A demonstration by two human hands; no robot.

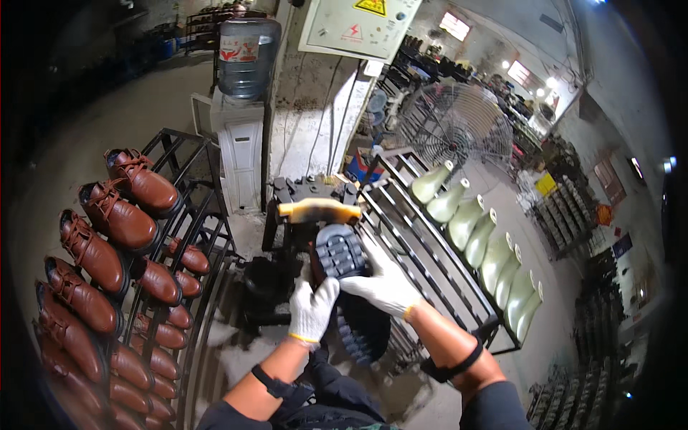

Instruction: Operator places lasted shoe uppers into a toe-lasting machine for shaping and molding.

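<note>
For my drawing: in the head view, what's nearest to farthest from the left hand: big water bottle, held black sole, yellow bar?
1. Held black sole: against the left hand.
2. Yellow bar: just beyond the sole.
3. Big water bottle: farther back, left.

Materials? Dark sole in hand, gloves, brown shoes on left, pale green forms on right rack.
Sole: probably rubber; dark, matte, with chunky tread blocks.
Gloves: likely knitted cotton or a blend; white, matte, soft fabric look.
Brown shoes: leather or imitation; smooth, semi-gloss highlights.
Pale green forms: probably hard plastic; uniform colour, smooth sheen.
</note>
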